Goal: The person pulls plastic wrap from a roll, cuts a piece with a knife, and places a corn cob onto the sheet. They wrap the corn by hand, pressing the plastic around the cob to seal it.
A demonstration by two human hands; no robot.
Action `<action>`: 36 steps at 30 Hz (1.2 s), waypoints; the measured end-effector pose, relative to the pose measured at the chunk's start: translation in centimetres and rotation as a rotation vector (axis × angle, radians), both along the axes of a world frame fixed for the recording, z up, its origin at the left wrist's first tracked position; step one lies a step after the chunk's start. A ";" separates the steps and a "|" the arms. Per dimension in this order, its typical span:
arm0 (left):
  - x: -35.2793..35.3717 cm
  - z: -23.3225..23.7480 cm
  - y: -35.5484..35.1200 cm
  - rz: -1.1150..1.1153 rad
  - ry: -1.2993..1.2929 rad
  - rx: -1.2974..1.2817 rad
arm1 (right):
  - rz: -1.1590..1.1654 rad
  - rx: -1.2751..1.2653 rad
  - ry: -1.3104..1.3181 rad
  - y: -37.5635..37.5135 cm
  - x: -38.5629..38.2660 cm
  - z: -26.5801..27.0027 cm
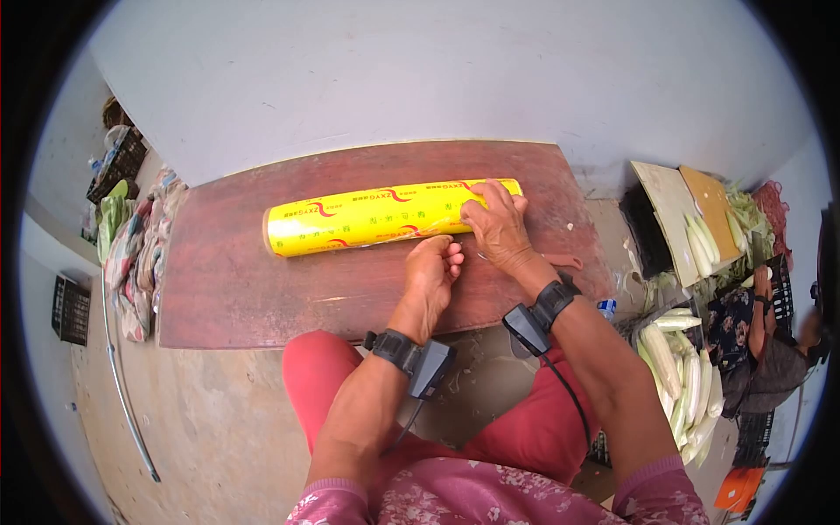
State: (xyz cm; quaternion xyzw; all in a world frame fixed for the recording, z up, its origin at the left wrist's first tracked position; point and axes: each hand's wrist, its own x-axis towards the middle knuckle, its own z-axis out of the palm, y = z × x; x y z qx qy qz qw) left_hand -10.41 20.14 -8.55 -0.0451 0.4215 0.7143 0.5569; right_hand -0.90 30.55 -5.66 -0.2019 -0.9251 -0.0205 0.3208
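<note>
Trousers [525, 429]: red, nearest the camera.
Left hand [435, 269]: grip curled together, on the counter [227, 289] just before the roll.
Right hand [495, 225]: grip apart, fingers flat over the roll's right end.
Roll [367, 219]: yellow, lying lengthwise mid-counter.

Yellow cling-film roll [376, 217], flat lengthwise on the brown table [227, 297].

The roll of film [391, 216] lies across the worktop [236, 289]; the crate of corn [682, 376] stands on the floor to its right.
</note>
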 end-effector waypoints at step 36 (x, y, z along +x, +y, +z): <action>0.3 0.7 0.1 -0.011 0.018 -0.026 | 0.073 -0.155 0.060 0.5 0.5 0.5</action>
